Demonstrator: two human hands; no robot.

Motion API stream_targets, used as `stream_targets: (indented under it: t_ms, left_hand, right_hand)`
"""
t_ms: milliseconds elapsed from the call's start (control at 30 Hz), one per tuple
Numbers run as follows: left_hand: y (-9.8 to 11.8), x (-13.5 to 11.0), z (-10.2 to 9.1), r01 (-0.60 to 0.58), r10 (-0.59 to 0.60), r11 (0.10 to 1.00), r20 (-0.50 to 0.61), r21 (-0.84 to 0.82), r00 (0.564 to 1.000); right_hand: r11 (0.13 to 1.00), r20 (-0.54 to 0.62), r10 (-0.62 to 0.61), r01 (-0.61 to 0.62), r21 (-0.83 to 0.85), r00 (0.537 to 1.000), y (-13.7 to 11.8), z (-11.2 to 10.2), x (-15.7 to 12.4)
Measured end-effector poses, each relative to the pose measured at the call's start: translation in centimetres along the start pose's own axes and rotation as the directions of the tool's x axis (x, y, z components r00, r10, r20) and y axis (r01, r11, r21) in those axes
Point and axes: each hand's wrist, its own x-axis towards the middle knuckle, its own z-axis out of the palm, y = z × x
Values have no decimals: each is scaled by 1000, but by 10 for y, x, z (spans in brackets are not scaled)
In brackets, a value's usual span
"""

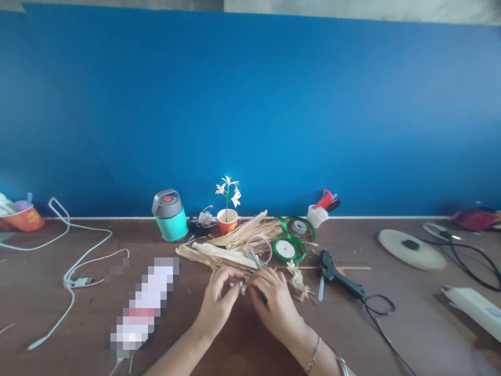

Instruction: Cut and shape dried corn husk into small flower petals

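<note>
Near the front middle of the table, my left hand (219,298) pinches a small whitish piece of what looks like dried husk (241,288) between thumb and fingers. My right hand (274,298) meets it from the other side, its fingers closed on the same piece, though the fingertips are partly hidden. Something dark shows under the right palm; I cannot make it out. Just beyond both hands lies a pile of dried husk strips (219,256), with a pale ring (270,250) on it. Husk flowers (297,282) lie right of my right hand.
Behind the pile stand a paper cup (227,223) holding a flower stem and a teal flask (171,225). Green ribbon (300,249) lies at the pile's right. A glue gun (340,277) with a trailing cord is further right. White cables (74,261) cross the left side.
</note>
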Motion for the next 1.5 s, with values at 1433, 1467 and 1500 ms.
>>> stream_targets:
  t_ms: [1433, 1467, 1500]
  left_hand:
    - [6, -7, 9, -275, 313, 789, 25, 549, 949]
    - [6, -8, 10, -262, 309, 781, 14, 566, 951]
    - [6, -9, 11, -251, 305, 774, 5, 582, 952]
  right_hand:
    - [997, -48, 75, -76, -20, 996, -4, 5, -1]
    - [997, -70, 70, -72, -26, 995, -4, 6, -1]
    - [998, -91, 62, -65, -28, 994, -4, 7, -1]
